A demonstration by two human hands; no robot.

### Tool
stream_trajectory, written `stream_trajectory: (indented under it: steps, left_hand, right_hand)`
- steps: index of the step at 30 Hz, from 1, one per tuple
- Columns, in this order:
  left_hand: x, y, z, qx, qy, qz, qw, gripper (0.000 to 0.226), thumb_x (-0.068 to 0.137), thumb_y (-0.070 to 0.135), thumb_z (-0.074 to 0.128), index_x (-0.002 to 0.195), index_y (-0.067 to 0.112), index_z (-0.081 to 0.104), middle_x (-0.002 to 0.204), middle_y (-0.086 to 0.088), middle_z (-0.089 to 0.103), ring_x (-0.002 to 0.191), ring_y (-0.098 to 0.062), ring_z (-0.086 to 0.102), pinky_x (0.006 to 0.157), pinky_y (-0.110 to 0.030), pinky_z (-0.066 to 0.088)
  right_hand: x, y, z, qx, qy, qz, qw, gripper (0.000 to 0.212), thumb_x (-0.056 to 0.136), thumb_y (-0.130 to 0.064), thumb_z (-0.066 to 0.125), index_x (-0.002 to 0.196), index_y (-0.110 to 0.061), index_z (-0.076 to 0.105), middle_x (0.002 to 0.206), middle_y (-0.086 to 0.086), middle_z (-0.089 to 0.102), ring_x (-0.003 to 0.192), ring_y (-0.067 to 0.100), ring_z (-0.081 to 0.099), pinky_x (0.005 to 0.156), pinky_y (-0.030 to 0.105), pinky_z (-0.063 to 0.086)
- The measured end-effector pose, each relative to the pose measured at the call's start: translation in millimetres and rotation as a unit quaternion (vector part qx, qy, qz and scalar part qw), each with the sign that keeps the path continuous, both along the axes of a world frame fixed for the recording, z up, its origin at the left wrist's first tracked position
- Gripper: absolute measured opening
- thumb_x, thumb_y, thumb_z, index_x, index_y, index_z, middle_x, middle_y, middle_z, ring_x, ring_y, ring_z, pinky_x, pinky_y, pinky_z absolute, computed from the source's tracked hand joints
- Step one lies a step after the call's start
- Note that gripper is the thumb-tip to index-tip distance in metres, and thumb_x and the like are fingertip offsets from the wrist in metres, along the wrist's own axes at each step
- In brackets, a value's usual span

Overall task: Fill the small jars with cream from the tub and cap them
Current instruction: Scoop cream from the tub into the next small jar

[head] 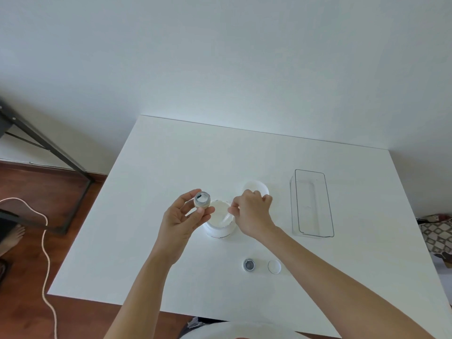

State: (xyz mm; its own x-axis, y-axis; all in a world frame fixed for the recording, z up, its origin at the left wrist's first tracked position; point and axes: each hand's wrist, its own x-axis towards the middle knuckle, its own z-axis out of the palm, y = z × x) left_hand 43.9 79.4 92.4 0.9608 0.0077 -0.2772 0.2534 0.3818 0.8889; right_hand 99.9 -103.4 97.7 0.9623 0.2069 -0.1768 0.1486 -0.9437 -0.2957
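An open white tub of cream point(220, 220) stands in the middle of the white table point(171, 167). My left hand point(182, 216) holds a small jar point(202, 199) between thumb and fingers, just left of the tub's rim, mouth tilted toward me. My right hand point(252, 211) hovers over the tub's right side with fingers curled as if pinching something thin; what it grips is too small to tell. The tub's white lid point(256, 187) lies behind my right hand. A second small open jar point(249, 264) and a small white cap point(274, 266) sit nearer the front edge.
A clear rectangular plastic bin point(311, 204) stands on the table's right side. A dark metal frame point(49, 148) and a white cord point(46, 241) lie over the wooden floor at left. A patterned cushion point(437, 236) shows at the right edge.
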Motion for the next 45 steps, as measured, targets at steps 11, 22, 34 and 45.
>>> stream_trajectory:
  steps: [11,22,34,45]
  left_hand:
    - [0.7,1.8,2.7,0.089,0.011,0.017,0.996,0.037,0.081,0.014,0.076,0.116,0.023,0.070,0.104,0.010,0.075,0.088,-0.010,0.071,0.101,-0.043,0.051]
    - [3.9,-3.8,2.9,0.106,-0.001,-0.025,0.994,0.031,0.083,0.007,0.079,0.110,0.021,0.072,0.103,0.006,0.077,0.091,-0.013,0.073,0.093,-0.033,0.054]
    - [6.3,-6.8,8.3,0.064,-0.033,-0.072,0.995,0.035,0.084,0.011,0.077,0.118,0.012,0.070,0.114,-0.006,0.077,0.108,-0.016,0.072,0.088,-0.019,0.053]
    - [5.3,-9.9,17.2,0.041,-0.028,-0.087,0.995,0.035,0.080,0.034,0.075,0.114,0.023,0.075,0.117,-0.006,0.076,0.110,-0.017,0.070,0.095,-0.028,0.055]
  right_hand:
    - [3.4,-34.5,19.5,0.211,0.161,-0.254,0.930,0.027,0.091,-0.032,0.059,0.080,-0.009,0.068,0.058,-0.005,0.047,0.065,0.017,0.048,0.079,0.035,0.026]
    - [6.2,-44.4,70.3,0.394,0.147,-0.253,0.871,0.021,0.092,-0.025,0.061,0.075,-0.018,0.070,0.085,-0.006,0.071,0.085,0.000,0.061,0.069,0.015,0.039]
    - [-15.6,-22.0,86.4,0.322,-0.046,-0.149,0.934,0.015,0.089,-0.028,0.064,0.075,-0.030,0.065,0.086,-0.007,0.062,0.083,0.001,0.053,0.098,0.047,0.038]
    - [-25.0,-32.6,67.9,0.132,-0.402,0.082,0.902,0.017,0.080,-0.010,0.075,0.078,-0.026,0.072,0.076,-0.004,0.054,0.077,0.014,0.048,0.078,0.033,0.018]
